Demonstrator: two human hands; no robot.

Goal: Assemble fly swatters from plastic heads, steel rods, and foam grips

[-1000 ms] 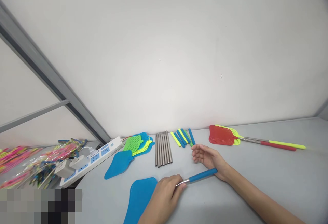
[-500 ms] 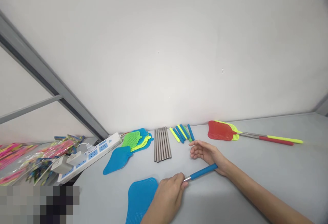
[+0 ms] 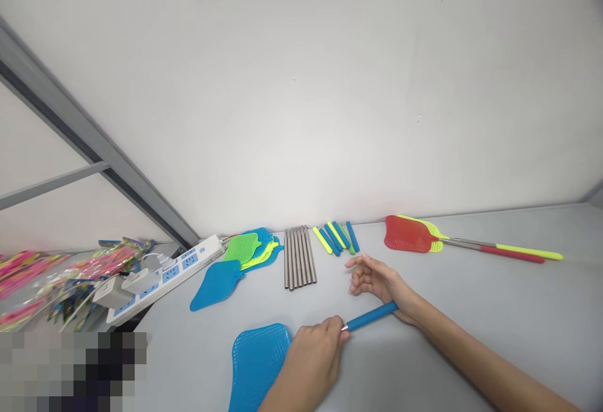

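My left hand (image 3: 315, 352) is wrapped round the metal rod of a blue fly swatter, just below its blue handle (image 3: 372, 316). A short bit of bare metal shows between fist and handle. The handle slants up to the right, its far end against the heel of my right hand (image 3: 377, 280). The fingers of that hand are loosely curved and apart, not closed round the handle. Left of my left fist lies a blue swatter head (image 3: 259, 362); my hand hides where it joins the rod.
Several metal rods (image 3: 299, 258) lie side by side near the wall, with loose coloured handles (image 3: 336, 237) beside them. Blue, green and yellow swatter heads (image 3: 242, 250) lie to their left, near a power strip (image 3: 164, 280). Red (image 3: 409, 235) and yellow (image 3: 527, 253) fly swatters rest at right.
The view has shifted slightly. A little less bare metal shows between my left fist and the blue handle. Both hands keep nearly the same pose.
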